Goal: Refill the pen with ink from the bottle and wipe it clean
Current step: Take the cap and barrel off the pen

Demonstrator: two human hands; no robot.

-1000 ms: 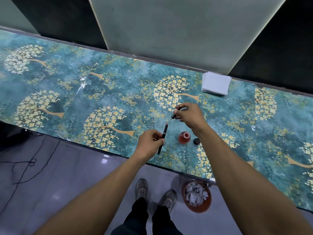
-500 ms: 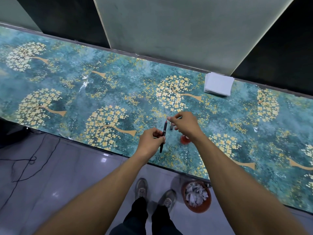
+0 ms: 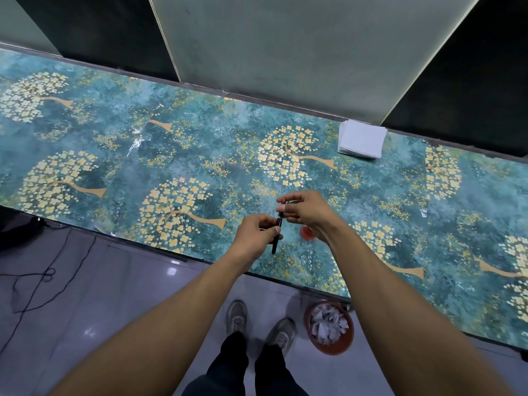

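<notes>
A slim black pen [image 3: 276,234] stands nearly upright above the table's front edge, gripped around its middle by my left hand [image 3: 255,234]. My right hand [image 3: 304,208] pinches the pen's upper end with its fingertips and also holds a small dark part of the pen. The two hands almost touch. The ink bottle [image 3: 306,232] with red ink stands on the table just right of the pen; my right wrist hides most of it. A stack of white tissues [image 3: 362,138] lies at the table's far edge.
The long table [image 3: 120,167] has a glossy teal cover with gold trees. Below its front edge stands a brown bin [image 3: 331,328] full of crumpled tissues, beside my shoes. A black cable [image 3: 43,277] lies on the floor at the left.
My right hand came down and left from above the bottle to the top of the pen in my left hand. The bottle and its cap became covered by my right wrist.
</notes>
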